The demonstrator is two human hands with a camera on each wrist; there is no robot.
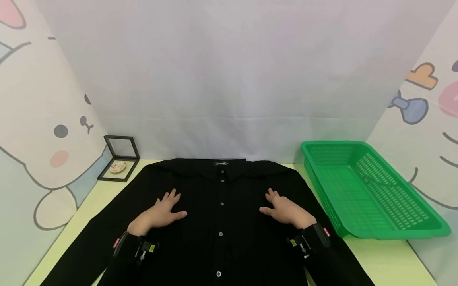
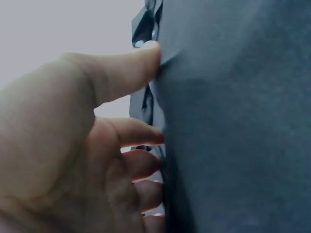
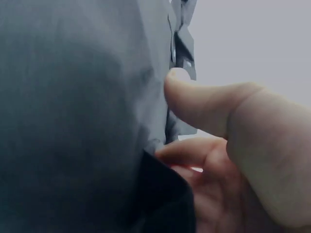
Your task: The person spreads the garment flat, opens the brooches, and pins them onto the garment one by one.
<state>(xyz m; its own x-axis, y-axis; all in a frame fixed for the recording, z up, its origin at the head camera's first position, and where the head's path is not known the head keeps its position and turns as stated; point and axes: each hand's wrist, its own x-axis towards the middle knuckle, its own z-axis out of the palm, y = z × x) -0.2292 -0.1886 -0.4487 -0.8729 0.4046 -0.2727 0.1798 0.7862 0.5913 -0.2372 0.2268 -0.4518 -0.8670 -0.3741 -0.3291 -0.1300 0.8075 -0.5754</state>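
A black button-up shirt (image 1: 200, 238) lies spread front side up on the pale yellow table, its collar at the far end and light buttons running down the middle. On its left chest area as I see it, my left hand (image 1: 159, 216) rests with fingers spread and fairly straight. My right hand (image 1: 286, 210) lies likewise on the other side of the button row. Both wrist views show thumb and fingertips touching the dark cloth (image 2: 233, 121), without a pinch. In the right wrist view a fold of cloth (image 3: 165, 199) covers part of the fingers.
To the right a green plastic basket (image 1: 322, 194) stands beside the shirt's sleeve. At the back left is an open black-framed display case (image 1: 134, 171) holding a small round pale item (image 1: 117, 167). A white curtain (image 1: 229, 79) closes off the back; printed panels flank both sides.
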